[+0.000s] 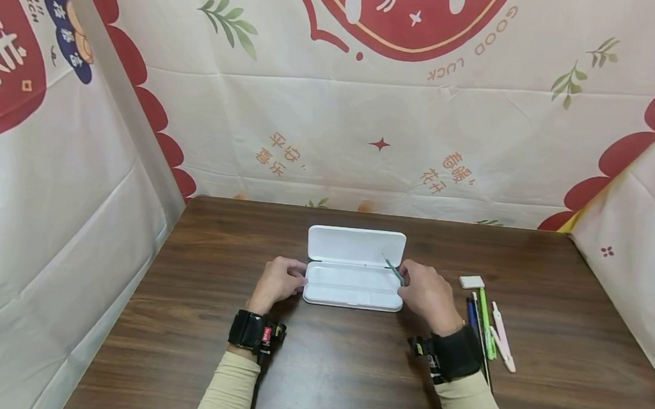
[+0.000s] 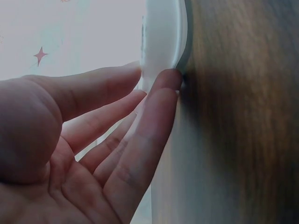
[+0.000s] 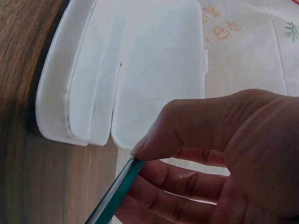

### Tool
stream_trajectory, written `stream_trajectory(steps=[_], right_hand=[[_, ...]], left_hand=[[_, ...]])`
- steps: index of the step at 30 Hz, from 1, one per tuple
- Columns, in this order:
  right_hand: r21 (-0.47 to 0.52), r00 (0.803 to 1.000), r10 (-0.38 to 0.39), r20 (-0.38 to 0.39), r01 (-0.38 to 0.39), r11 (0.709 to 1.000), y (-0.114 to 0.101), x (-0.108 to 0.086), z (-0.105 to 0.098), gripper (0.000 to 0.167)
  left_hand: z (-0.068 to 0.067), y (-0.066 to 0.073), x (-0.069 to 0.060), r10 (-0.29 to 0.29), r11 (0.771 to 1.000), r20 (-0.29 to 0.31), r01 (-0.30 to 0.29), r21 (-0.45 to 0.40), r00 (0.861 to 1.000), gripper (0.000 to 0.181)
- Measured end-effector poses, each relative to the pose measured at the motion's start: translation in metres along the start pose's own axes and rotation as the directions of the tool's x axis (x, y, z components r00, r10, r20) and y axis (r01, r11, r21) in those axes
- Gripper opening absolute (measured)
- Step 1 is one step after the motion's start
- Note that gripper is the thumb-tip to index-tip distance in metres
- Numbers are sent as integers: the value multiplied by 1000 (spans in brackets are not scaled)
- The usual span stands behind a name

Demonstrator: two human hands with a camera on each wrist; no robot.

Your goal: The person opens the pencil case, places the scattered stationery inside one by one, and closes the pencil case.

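Observation:
An open white pencil case (image 1: 352, 296) lies on the table, its lid (image 1: 347, 244) folded back on the far side. Inside, the part of it that shows holds nothing. My left hand (image 1: 281, 281) pinches the case's left end; in the left wrist view the thumb (image 2: 103, 88) is at the rim and fingertips (image 2: 161, 100) touch the outer wall. At the case's right end, my right hand (image 1: 427, 294) holds a slim green pencil (image 1: 392, 267) between thumb and fingers. In the right wrist view the pencil (image 3: 114, 193) slants down-left, apart from the case.
To the right of the right hand lie a white eraser (image 1: 472, 282), a bright green pen (image 1: 485, 316), a blue pen (image 1: 472, 312) and a pale pink two-legged compass (image 1: 503, 337). Printed cloth (image 1: 369, 118) hangs behind the wooden table (image 1: 326, 371) and along both sides.

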State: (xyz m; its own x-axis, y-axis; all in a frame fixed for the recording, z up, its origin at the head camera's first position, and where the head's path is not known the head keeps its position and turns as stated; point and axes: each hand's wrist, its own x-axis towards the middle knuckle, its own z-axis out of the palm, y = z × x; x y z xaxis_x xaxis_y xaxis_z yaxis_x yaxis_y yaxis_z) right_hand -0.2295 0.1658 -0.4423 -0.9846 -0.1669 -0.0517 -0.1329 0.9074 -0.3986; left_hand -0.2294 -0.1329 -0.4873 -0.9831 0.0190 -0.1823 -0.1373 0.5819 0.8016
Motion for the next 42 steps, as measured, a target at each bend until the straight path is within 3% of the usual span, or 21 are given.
stream_trajectory(steps=[13, 24, 32, 42], right_hand=[[-105, 994, -104, 26, 106, 989, -17, 17, 3, 23], [-124, 987, -127, 94, 138, 983, -29, 27, 11, 23], [-151, 979, -176, 105, 190, 970, -39, 32, 19, 21], [-199, 969, -228, 99, 244, 949, -50, 39, 30, 19]], left_hand=[[0, 0, 0, 9, 1000, -3, -9, 1, 1000, 28], [1, 0, 0, -9, 1000, -7, 9, -14, 1000, 29], [0, -2, 0, 63, 998, -37, -63, -3, 997, 27], [0, -2, 2, 56, 998, -25, -56, -2, 998, 28]])
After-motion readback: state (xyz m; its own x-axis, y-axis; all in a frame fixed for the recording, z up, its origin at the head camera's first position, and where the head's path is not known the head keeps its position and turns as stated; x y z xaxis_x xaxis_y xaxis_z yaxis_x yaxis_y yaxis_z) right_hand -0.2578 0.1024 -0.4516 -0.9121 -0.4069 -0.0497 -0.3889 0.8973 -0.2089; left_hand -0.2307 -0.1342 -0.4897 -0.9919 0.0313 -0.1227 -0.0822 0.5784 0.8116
